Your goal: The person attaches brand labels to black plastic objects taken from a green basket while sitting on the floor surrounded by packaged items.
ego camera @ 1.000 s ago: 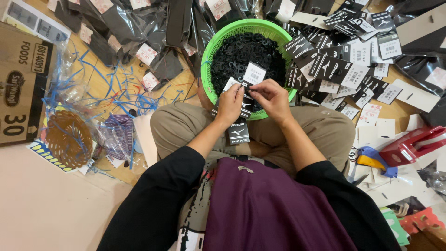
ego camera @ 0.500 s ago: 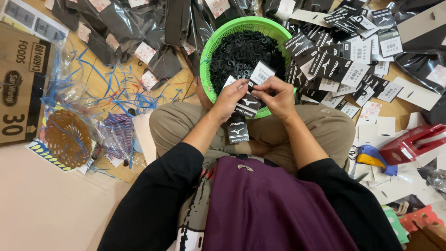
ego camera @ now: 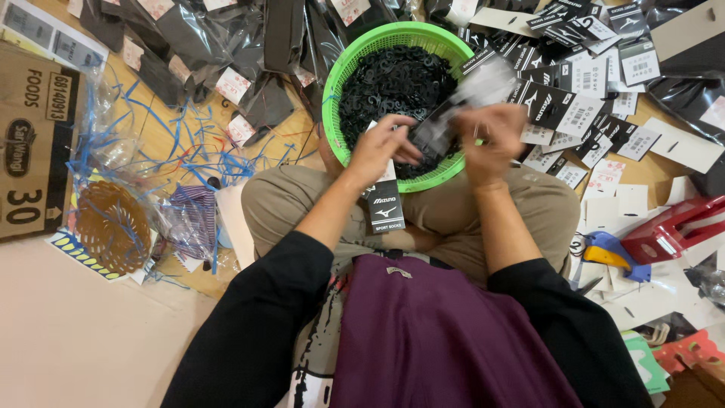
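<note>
A green plastic basket (ego camera: 336,98) full of small black plastic hooks (ego camera: 393,83) stands on the floor in front of my crossed legs. My right hand (ego camera: 491,140) grips a black card label (ego camera: 461,102), blurred by motion, over the basket's right rim. My left hand (ego camera: 381,147) hovers over the basket's near edge with its fingers curled by the label's lower end; whether it holds a hook I cannot tell. A black label (ego camera: 385,204) lies on my lap below the left hand.
A heap of black and white card labels (ego camera: 581,91) lies at the right. Black bagged items (ego camera: 204,45) are piled at the back left. A cardboard box (ego camera: 34,143), blue plastic strings (ego camera: 158,143), a brown round strainer (ego camera: 113,227) at left; a red tool (ego camera: 672,227) at right.
My right hand has swung the card label from the basket's middle toward its right rim. My left hand has stayed near the basket's near edge. The view has shifted slightly.
</note>
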